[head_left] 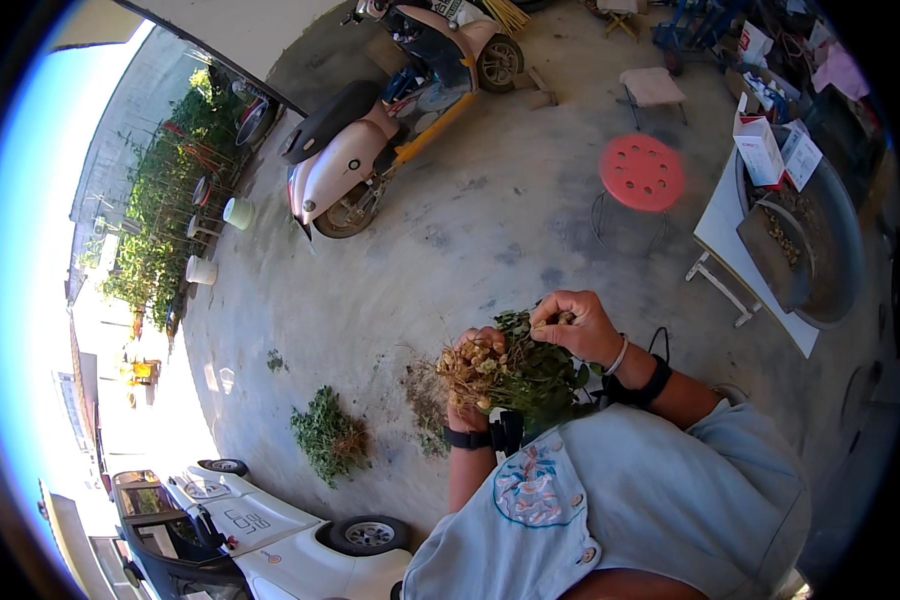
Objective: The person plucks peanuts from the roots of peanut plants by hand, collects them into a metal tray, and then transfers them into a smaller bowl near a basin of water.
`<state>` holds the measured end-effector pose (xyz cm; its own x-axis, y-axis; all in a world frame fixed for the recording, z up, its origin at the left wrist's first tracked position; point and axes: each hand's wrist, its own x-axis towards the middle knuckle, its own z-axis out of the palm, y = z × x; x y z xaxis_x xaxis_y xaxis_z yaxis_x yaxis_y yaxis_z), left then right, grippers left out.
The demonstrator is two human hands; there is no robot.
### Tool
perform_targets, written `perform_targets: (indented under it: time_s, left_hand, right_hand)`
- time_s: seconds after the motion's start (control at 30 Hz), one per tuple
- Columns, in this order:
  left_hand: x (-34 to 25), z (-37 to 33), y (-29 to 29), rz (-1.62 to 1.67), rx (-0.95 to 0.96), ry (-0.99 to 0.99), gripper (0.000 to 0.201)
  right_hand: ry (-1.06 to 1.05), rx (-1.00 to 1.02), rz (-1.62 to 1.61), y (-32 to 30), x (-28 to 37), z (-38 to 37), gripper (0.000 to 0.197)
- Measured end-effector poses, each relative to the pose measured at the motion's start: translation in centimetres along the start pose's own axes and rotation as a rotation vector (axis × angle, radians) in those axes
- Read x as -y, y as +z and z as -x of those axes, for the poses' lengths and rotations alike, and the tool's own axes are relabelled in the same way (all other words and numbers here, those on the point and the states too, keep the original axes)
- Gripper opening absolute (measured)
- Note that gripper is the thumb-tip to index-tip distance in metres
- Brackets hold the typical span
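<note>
A bunch of peanut plants (530, 375), with green leaves and a tangle of roots and tan pods, is held up in front of my body. My left hand (483, 337) is closed around it near the roots, and the peanut pods (470, 372) hide most of its fingers. Above the leaves, my right hand (585, 328) is closed in a pinch. Tan peanuts (566, 318) show between its curled fingers and palm. The leaves hang below the right hand, toward my wrist straps.
A pile of pulled plants (328, 435) lies on the concrete floor, with loose soil (425, 395) nearby. On the right stand a red round stool (642, 173) and a white table (722, 225) beside a large basin (842, 270). A scooter (350, 160) and a white vehicle (280, 540) are on the left.
</note>
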<state>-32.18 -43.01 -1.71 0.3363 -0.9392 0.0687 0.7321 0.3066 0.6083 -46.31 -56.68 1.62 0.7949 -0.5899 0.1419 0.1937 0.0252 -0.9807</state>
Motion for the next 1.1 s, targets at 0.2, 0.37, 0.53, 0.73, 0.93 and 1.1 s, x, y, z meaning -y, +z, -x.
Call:
perform_targets:
  time_s: [0.2, 0.37, 0.53, 0.73, 0.93, 1.1]
  left_hand:
    - [5.4, -2.8, 4.0, -0.252, -0.248, -0.014, 0.022]
    - [6.2, -5.2, 2.6, -0.243, -0.421, -0.21, 0.031]
    - [6.5, -8.0, 3.0, -0.307, -0.436, -0.12, 0.031]
    - [6.1, -9.8, 4.0, -0.367, -0.455, -0.056, 0.023]
    - [5.7, -9.3, 4.2, -0.288, -0.442, 0.001, 0.022]
    - [4.9, -7.7, 5.6, -0.317, -0.44, 0.035, 0.019]
  right_hand:
    - [-0.078, -0.086, 0.025, -8.1, -0.2, 0.4, 0.011]
    - [0.246, -0.038, -0.301, -14.1, -3.5, 1.0, 0.013]
    - [0.352, -0.717, -1.011, -25.1, -10.2, 7.5, 0.026]
    - [0.145, -1.234, -0.859, -39.4, -13.1, 17.0, 0.022]
    - [0.193, -1.417, -0.803, -43.1, -12.0, 16.9, 0.027]
    - [0.167, -1.236, -0.377, -40.2, -12.3, 15.0, 0.019]
